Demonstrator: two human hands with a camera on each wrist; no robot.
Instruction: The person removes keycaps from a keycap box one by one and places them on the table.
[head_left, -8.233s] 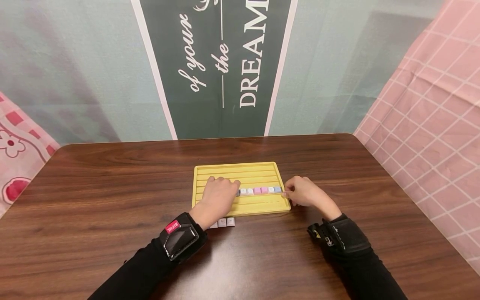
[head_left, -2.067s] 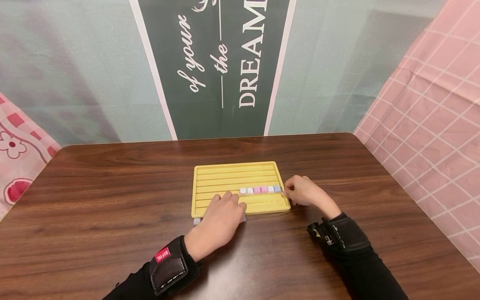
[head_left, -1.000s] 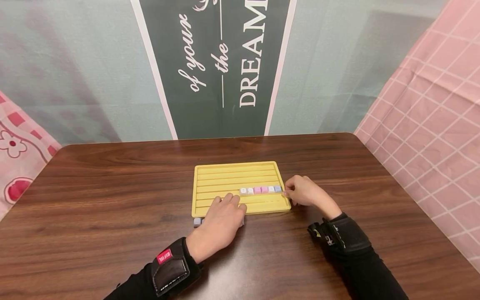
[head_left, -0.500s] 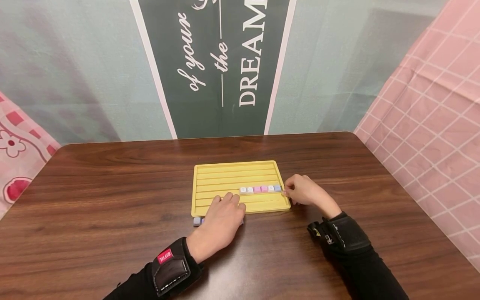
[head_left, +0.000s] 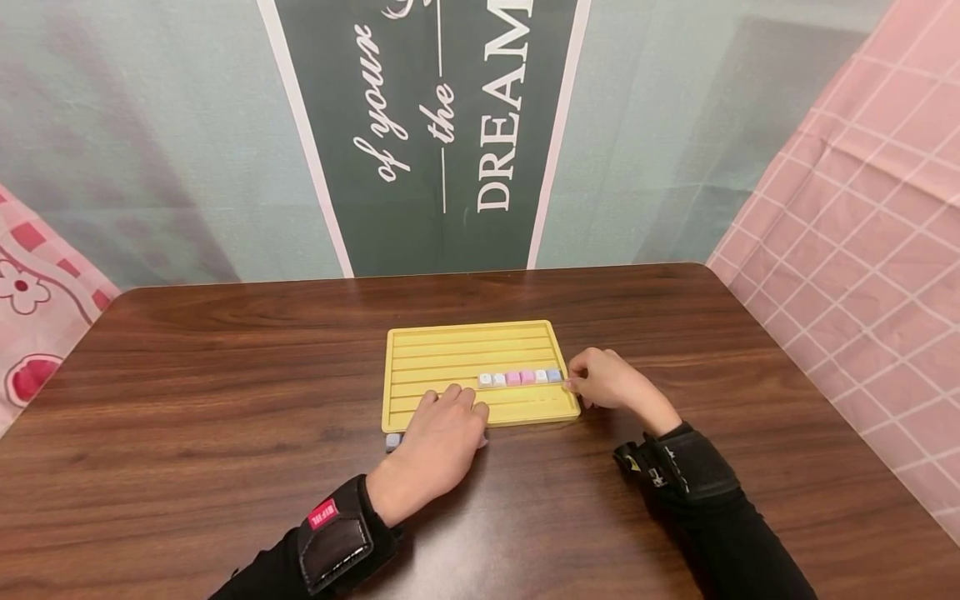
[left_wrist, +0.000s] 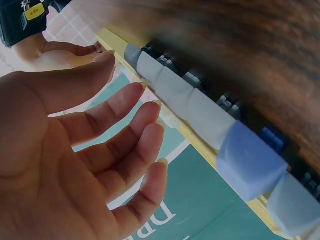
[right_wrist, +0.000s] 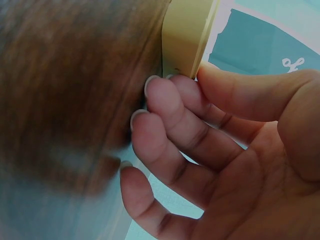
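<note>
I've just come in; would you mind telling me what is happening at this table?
A person's right hand grips the right edge of a yellow tray. A row of six white, pink and blue keycaps sits inside it. The left hand, fingers loosely bent, is over more keycaps lined up on the table along the tray's near edge, and seems to hold none.

Tbl [head_left: 247,392] glossy wood-look; tray [head_left: 442,360] plstc.

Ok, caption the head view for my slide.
Right hand grips a yellow tray bearing six keycaps in a row; left hand partly hides other keycaps along the tray's near edge.
</note>
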